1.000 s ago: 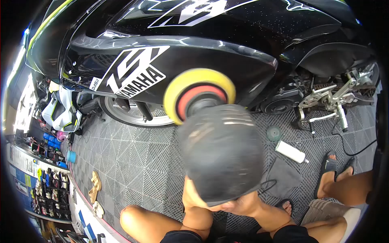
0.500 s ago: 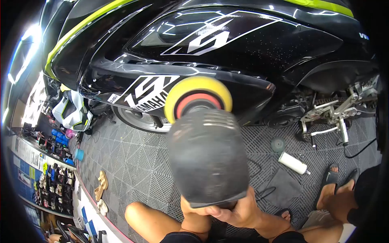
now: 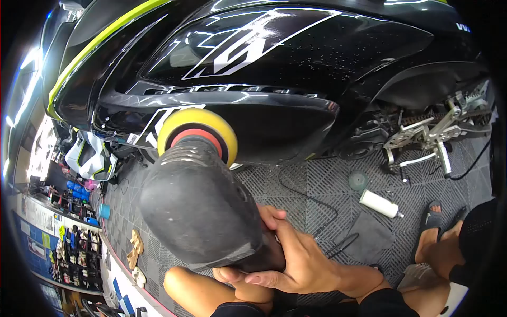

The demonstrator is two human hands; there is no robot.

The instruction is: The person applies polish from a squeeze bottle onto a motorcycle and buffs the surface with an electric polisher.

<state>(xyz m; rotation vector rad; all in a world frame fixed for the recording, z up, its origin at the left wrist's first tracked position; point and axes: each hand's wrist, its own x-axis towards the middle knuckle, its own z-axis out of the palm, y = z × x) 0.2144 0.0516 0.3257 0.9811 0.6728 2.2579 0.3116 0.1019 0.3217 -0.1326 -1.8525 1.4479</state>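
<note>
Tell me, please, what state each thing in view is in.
Polisher: held
Yellow pad: facing lower panel; spin unclear
Right grip: closed around polisher's handle
Left grip: mostly hidden at handle; closure unclear
White bottle: lying on its side
Gray cloth: spread on floor
Black cord: curving loosely on floor
Upper panel: speckled white

Two hands [image 3: 309, 259], one polisher [image 3: 200, 206] and one yellow pad [image 3: 191, 118], all beside one black motorcycle [image 3: 317, 63]. On the floor I count one white bottle [image 3: 378, 204], one round disc [image 3: 357, 181] and one grey cloth [image 3: 365, 240]; over there, one blue container [image 3: 104, 212].
</note>
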